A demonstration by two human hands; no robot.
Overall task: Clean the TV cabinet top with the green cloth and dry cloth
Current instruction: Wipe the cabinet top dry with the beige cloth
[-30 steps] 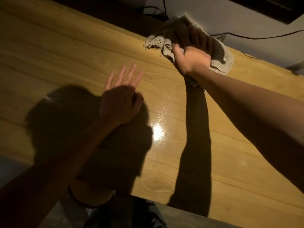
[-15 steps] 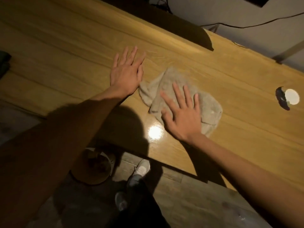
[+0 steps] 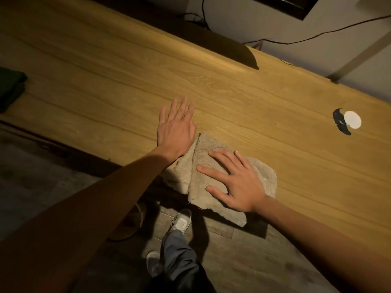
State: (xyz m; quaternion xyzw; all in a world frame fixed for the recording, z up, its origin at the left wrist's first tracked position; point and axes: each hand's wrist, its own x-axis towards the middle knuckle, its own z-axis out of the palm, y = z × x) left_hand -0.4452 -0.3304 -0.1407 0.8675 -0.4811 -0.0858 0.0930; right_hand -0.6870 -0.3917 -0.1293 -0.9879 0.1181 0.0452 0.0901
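Right hand [image 3: 239, 185] flat, fingers spread, pinning beige dry cloth [image 3: 262, 176] at bench [image 3: 275, 102] edge | left hand [image 3: 175, 132] open, empty | cloth looks soft, light; best pressed mid-fold.

We have only one view, the head cam. It looks forward and steeply down, from above the front edge of the cabinet top [image 3: 243, 102], tilted approx. diagonal. Both forearms enter from the bottom, close to the lens; floor [image 3: 243, 261] and wall [image 3: 349, 24] at the borders.
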